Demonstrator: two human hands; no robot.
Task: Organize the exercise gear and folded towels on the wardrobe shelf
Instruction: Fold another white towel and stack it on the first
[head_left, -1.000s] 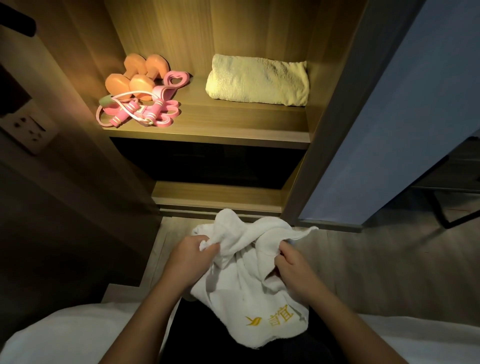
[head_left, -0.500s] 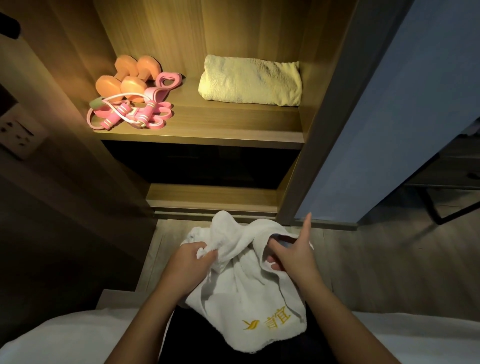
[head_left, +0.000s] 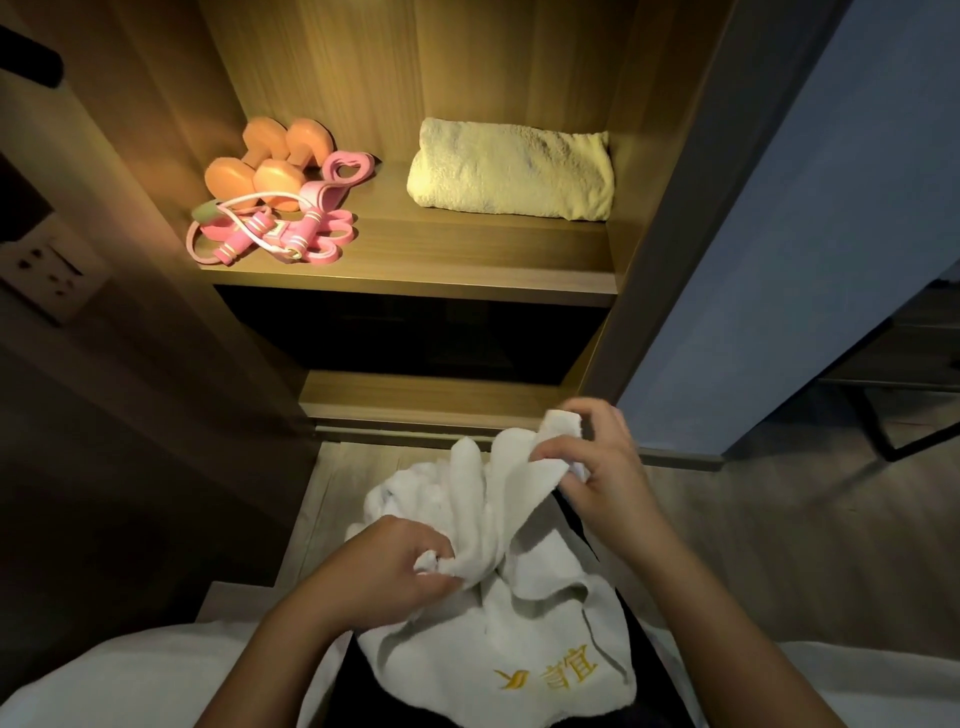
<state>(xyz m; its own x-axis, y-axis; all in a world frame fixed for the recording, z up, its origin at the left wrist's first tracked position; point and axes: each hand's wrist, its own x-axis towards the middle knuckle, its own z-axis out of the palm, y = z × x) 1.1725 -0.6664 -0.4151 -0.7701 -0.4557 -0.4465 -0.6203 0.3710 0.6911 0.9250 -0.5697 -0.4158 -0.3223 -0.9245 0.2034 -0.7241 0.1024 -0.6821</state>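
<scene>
So, the crumpled white terry towel with yellow embroidered lettering is held low in the near middle, in front of the wardrobe and draped over something dark. It's all bunched up and not folded flat, with the lettering on the near corner. A wad of it is gripped in the left hand, and an edge is pinched and lifted up by the right hand. The hands are kept apart, with the right one farther and higher.

Under the towel, a pale wood-look floor can be seen, and white bedding is spread along the near edge on both sides. A white wall socket plate is mounted on the dark left wall, and a blue-grey panel is stood to the right of the wardrobe.

The lit wooden wardrobe shelf is loaded like this:
- on the far right, a folded pale yellow fluffy towel
- on the far left, two orange dumbbells laid side by side
- just in front of them, a pink skipping rope with striped handles, tangled with pink looped resistance bands

The gear and the yellow towel are kept well apart. The compartment below is too dark to be made out.
</scene>
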